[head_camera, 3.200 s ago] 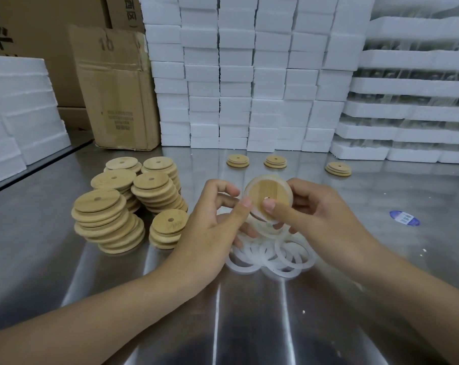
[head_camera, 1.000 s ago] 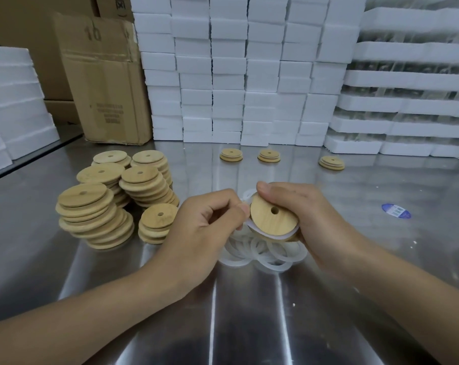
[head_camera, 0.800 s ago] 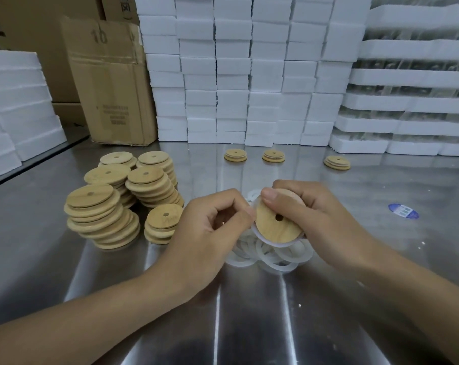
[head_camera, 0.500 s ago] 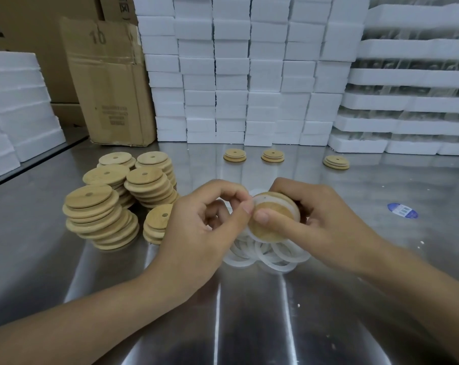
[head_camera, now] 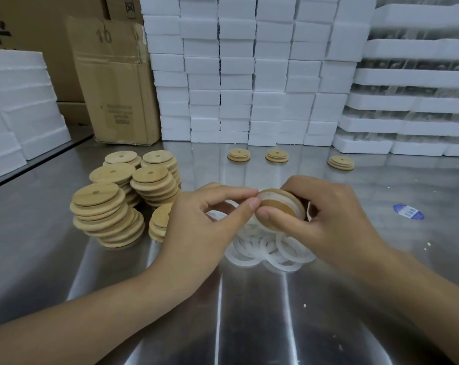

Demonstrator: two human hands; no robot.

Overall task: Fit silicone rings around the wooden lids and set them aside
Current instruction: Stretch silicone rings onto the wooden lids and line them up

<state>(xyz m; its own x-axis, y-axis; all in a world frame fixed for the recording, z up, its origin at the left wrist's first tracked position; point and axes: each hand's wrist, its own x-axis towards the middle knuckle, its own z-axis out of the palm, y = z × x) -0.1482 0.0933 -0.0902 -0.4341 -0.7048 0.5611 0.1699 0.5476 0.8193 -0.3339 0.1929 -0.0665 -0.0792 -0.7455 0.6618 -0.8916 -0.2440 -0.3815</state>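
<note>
While left hand (head_camera: 196, 227) pinches, right hand (head_camera: 328, 222) grips lid (head_camera: 278, 209)

— What shows of the person?

— Only two hands and two forearms. The left hand (head_camera: 196, 225) and the right hand (head_camera: 325, 219) are both bare.

— And clothing?

— The left forearm (head_camera: 91, 320) and the right forearm (head_camera: 420, 299) are bare all the way to the edge of the picture. Anything worn higher up is out of view.

— The nails?

— The thumbnails (head_camera: 254, 204) look short and plain, cut close to the fingertip. The other nails are turned away.
</note>
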